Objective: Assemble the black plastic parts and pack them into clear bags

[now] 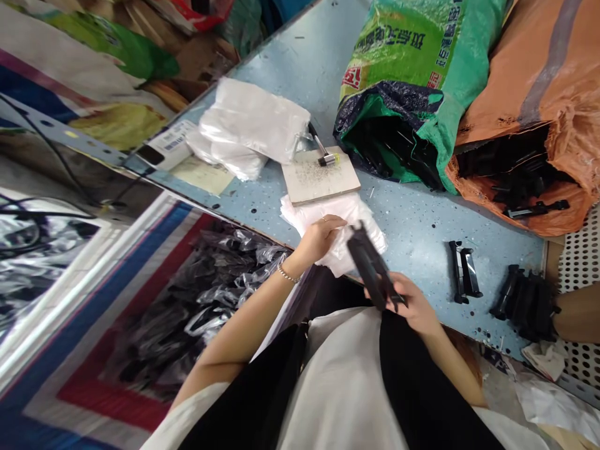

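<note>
My right hand (415, 306) is closed around a long black plastic part (370, 265) and holds it above the table's near edge. My left hand (321, 237) pinches the top of a stack of clear plastic bags (337, 219) lying just in front of a small wooden board (321, 178). A small hammer (321, 150) rests on that board.
A light blue table (412, 219) carries a pile of white bags (248, 128), a green sack (403, 87) and an orange sack (529, 119) of black parts, and loose black parts (464, 272) (525, 300). Bagged black parts (206, 306) lie in a striped sack on the floor at the left.
</note>
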Demonstrator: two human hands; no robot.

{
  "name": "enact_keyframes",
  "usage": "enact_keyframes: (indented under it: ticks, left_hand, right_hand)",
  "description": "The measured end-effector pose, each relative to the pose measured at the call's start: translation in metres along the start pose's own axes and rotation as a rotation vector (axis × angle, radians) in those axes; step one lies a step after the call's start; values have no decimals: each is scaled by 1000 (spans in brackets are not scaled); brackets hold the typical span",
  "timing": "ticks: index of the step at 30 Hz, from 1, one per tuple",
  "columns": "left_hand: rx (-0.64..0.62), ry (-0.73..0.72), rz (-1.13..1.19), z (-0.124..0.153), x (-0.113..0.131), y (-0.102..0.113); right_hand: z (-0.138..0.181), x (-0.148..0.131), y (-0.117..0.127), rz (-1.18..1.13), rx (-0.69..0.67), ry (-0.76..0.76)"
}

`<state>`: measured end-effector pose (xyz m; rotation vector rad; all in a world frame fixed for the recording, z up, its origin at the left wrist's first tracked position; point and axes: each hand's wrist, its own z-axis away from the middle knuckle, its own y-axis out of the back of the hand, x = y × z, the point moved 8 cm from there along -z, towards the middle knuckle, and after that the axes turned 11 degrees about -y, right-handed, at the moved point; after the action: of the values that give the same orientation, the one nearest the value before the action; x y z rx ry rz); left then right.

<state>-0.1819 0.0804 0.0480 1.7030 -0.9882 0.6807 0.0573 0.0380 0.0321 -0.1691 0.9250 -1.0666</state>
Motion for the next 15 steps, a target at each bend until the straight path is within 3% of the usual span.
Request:
enact_keyframes:
  ticks: [3, 9, 11, 15]
  left_hand:
    - [22, -67, -40, 7, -1, 7]
    - [2, -74, -146, 23, 0, 15]
    - [20, -90, -183, 26, 7, 17]
    - [45, -143, -274, 26, 20, 21]
  right_hand:
    - [-44, 17, -28, -263, -147, -113]
    - [-74, 21, -34, -635, -278, -253]
    - [-72, 18, -30, -667, -249, -244]
    - [-56, 5, -14, -644, -104, -42]
